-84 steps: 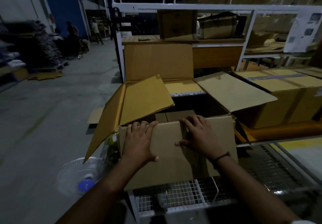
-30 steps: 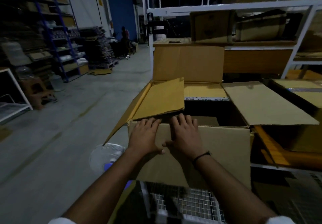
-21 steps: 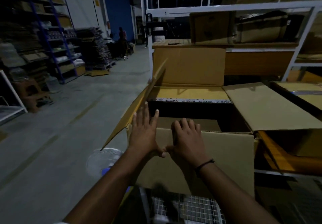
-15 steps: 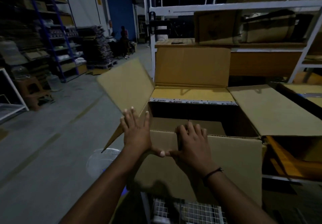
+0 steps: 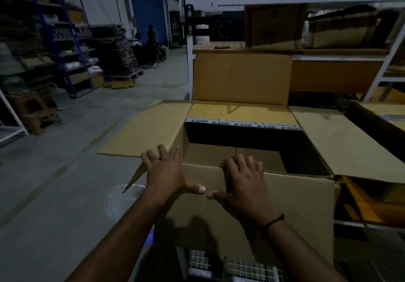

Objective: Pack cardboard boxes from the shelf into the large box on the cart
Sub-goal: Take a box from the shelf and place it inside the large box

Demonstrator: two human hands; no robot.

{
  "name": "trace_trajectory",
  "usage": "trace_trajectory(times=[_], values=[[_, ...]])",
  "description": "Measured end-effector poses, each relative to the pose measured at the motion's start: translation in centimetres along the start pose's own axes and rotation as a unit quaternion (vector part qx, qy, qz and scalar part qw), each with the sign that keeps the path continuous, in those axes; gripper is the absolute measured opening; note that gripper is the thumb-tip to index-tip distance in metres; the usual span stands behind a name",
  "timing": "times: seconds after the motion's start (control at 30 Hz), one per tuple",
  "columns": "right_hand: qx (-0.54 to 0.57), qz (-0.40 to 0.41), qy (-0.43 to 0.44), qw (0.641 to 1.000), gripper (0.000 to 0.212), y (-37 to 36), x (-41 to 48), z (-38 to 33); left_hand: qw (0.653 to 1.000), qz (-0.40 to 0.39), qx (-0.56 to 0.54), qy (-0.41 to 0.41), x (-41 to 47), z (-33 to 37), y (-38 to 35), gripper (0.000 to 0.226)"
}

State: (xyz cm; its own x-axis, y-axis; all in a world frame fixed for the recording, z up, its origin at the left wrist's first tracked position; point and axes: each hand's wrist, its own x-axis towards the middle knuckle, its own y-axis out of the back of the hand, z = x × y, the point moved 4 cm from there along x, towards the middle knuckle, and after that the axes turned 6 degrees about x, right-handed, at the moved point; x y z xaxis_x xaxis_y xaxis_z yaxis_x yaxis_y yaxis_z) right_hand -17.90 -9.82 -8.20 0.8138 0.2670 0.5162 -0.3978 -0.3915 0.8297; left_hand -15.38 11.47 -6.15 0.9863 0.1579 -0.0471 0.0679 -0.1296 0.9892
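Hands on large box (image 5: 241, 126): left hand (image 5: 165, 172) flat, spread on side flap (image 5: 153, 130); right hand (image 5: 245, 185) grips near flap (image 5: 295, 185).

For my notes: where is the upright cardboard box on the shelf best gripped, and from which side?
Grip the upright cardboard box by its two tall side faces at once, reaching from the front over the large box. It stands on end near the front edge of the shelf. Its left side is free, though a bundle crowds the right.

Tan, white, blue
Large box (image 5: 289, 216) plain tan; tape (image 5: 241, 125) at its 12 o'clock rim white with black lettering; wall (image 5: 146, 7) blue.
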Motion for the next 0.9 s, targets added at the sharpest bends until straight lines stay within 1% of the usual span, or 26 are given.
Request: trace_trajectory(times=[0.13, 0.27, 0.33, 0.43, 0.53, 0.63, 0.77, 0.9], values=[[0.003, -0.003, -0.007, 1.0, 0.072, 0.0, -0.1, 0.0, 0.999, 0.018, -0.019, -0.033, 0.4, 1.2, 0.3, 0.135], [0.048, 0.037, -0.044, 0.997, 0.047, -0.1, 0.6, 0.3, 0.993, 0.065, -0.074, -0.068, 1.5, 2.4, 1.3, 0.121], [0.048, 0.06, -0.046, 0.996, 0.038, -0.2, 0.9, 0.4, 0.988, 0.08, -0.095, -0.087, 2.4, 2.9, 1.5, 0.113], [0.042, 0.088, -0.035, 0.995, 0.032, -0.2, 1.0, 0.1, 0.984, 0.083, -0.115, -0.106, 4.1, 3.6, 1.7, 0.104], [0.091, 0.109, -0.054, 0.988, 0.03, 0.1, 1.4, 0.1, 0.982, 0.075, -0.129, -0.119, 5.6, 4.1, 1.8, 0.092], [0.093, 0.124, -0.064, 0.986, 0.02, 0.1, 2.9, 0.7, 0.979, 0.074, -0.134, -0.137, 7.3, 4.9, 2.1, 0.079], [0.085, 0.113, -0.09, 0.986, 0.015, 0.3, 6.0, 2.2, 0.978, 0.048, -0.139, -0.148, 10.0, 6.2, 2.4, 0.071], [0.07, 0.057, -0.117, 0.989, 0.012, 0.2, 9.7, 4.1, 0.978, 0.043, -0.115, -0.168, 12.5, 7.4, 2.4, 0.06]])
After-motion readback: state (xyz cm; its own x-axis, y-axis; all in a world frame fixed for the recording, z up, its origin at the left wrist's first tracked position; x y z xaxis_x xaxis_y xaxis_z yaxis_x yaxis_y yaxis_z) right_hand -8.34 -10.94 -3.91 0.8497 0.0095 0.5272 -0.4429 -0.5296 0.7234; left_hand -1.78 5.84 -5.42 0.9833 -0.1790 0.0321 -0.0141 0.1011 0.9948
